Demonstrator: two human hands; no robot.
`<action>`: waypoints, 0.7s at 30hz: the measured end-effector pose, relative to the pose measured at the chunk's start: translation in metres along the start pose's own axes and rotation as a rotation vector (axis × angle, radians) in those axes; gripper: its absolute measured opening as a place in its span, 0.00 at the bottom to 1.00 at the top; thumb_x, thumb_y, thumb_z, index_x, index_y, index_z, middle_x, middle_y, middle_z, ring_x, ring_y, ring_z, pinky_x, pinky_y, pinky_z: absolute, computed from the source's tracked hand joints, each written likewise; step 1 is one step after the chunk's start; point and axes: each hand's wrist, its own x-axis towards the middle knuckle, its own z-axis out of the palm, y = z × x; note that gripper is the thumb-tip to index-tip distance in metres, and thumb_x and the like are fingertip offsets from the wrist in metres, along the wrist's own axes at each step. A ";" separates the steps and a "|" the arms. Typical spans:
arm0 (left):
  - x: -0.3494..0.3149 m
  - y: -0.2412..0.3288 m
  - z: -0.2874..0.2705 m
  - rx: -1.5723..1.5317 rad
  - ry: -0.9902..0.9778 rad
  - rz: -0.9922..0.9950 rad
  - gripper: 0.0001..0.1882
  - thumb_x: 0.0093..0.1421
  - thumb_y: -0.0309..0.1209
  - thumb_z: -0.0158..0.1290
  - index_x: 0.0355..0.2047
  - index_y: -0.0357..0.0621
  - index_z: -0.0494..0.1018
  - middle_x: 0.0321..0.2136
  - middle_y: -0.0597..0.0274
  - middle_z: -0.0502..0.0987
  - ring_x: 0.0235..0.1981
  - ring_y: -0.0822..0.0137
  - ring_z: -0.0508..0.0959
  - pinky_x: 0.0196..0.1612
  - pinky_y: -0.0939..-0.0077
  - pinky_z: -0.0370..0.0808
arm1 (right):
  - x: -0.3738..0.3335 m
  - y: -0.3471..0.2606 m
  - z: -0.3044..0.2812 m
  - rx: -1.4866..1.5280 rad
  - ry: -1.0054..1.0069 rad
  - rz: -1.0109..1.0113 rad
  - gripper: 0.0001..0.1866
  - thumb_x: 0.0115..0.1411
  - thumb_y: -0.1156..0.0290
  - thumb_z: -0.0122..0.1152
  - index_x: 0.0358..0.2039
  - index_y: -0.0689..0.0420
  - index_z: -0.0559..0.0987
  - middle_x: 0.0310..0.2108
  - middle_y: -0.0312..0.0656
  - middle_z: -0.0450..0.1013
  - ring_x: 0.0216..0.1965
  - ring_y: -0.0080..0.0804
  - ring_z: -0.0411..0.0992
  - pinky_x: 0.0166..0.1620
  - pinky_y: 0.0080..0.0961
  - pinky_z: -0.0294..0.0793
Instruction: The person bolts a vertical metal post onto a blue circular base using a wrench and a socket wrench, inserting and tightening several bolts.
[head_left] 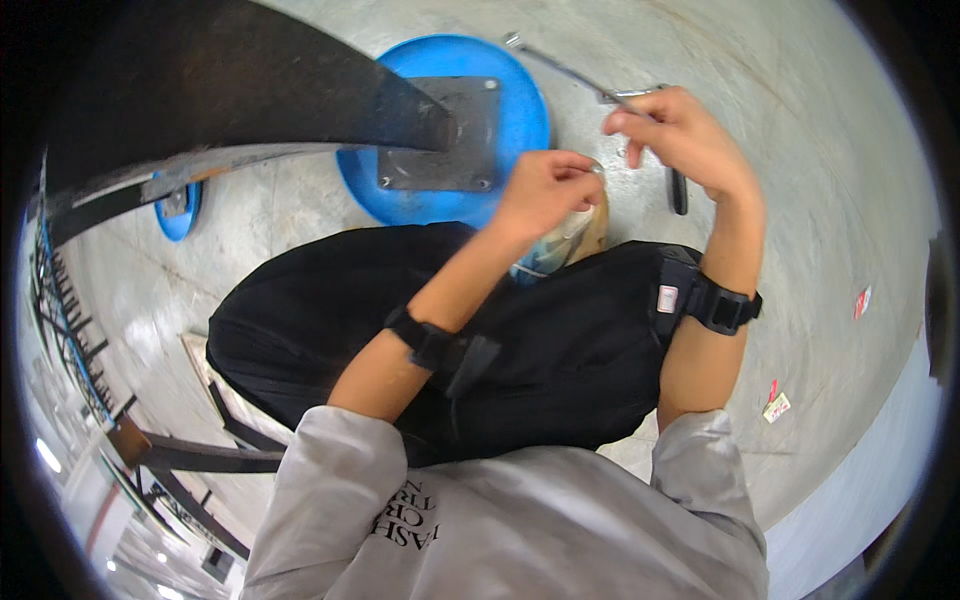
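**Right hand [690,140] around a long, slim silver metal wrench [565,68], left hand [548,198] curled, by a round blue disc [525,95]**

The right hand's fingers are closed on the wrench's near end, to the right of the disc; the wrench slants from them to its rounded head, just beyond the disc's far right edge. The left hand, at the disc's near right edge, is narrow, its fingertips drawn together; whether they pinch something small cannot be told. A silver tool with a black handle [679,190] shows beyond the right hand, right of the disc. A crumpled, patterned plastic bag [545,256] sits near the disc, below the left hand. Dark lettering marks the grey shirt [560,520], nearer the wearer than the disc; a small white label [667,299] is on the black right wrist strap [722,308].
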 end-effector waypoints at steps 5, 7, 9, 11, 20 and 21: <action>0.009 -0.016 0.011 0.816 0.145 0.533 0.09 0.49 0.28 0.53 0.27 0.34 0.74 0.24 0.46 0.73 0.24 0.52 0.74 0.30 0.66 0.72 | -0.001 0.000 -0.009 -0.038 0.258 0.146 0.13 0.57 0.63 0.51 0.30 0.57 0.79 0.14 0.29 0.66 0.17 0.13 0.57 0.20 0.15 0.53; 0.023 -0.014 0.013 0.968 0.198 0.611 0.09 0.50 0.30 0.52 0.25 0.34 0.74 0.24 0.47 0.74 0.26 0.49 0.74 0.32 0.63 0.72 | -0.003 0.005 -0.016 0.031 0.338 0.145 0.13 0.53 0.63 0.52 0.28 0.58 0.80 0.15 0.32 0.68 0.18 0.16 0.60 0.23 0.18 0.56; 0.041 -0.014 -0.001 1.077 0.170 0.509 0.09 0.50 0.30 0.52 0.26 0.36 0.75 0.26 0.48 0.74 0.30 0.49 0.75 0.34 0.61 0.72 | -0.001 0.007 -0.012 0.018 0.374 0.153 0.13 0.53 0.63 0.52 0.28 0.57 0.80 0.15 0.31 0.69 0.17 0.16 0.59 0.22 0.18 0.56; 0.061 -0.020 -0.017 1.158 0.177 0.510 0.09 0.50 0.30 0.52 0.29 0.37 0.75 0.27 0.48 0.75 0.31 0.50 0.75 0.35 0.62 0.72 | 0.001 0.007 -0.010 0.111 0.427 0.066 0.12 0.57 0.64 0.52 0.30 0.57 0.79 0.14 0.27 0.65 0.16 0.12 0.53 0.20 0.13 0.51; 0.106 -0.032 -0.009 1.424 -0.050 0.683 0.10 0.51 0.26 0.50 0.35 0.41 0.76 0.29 0.51 0.73 0.33 0.52 0.74 0.38 0.63 0.70 | -0.007 0.029 -0.028 0.315 0.741 0.023 0.14 0.51 0.68 0.54 0.18 0.67 0.73 0.12 0.46 0.67 0.16 0.29 0.66 0.22 0.26 0.63; 0.104 -0.031 -0.015 1.412 -0.053 0.630 0.11 0.51 0.25 0.50 0.35 0.40 0.75 0.29 0.50 0.72 0.33 0.52 0.74 0.37 0.64 0.71 | -0.001 0.027 -0.025 0.248 0.762 -0.040 0.13 0.51 0.69 0.53 0.18 0.67 0.73 0.12 0.49 0.67 0.16 0.31 0.66 0.23 0.28 0.64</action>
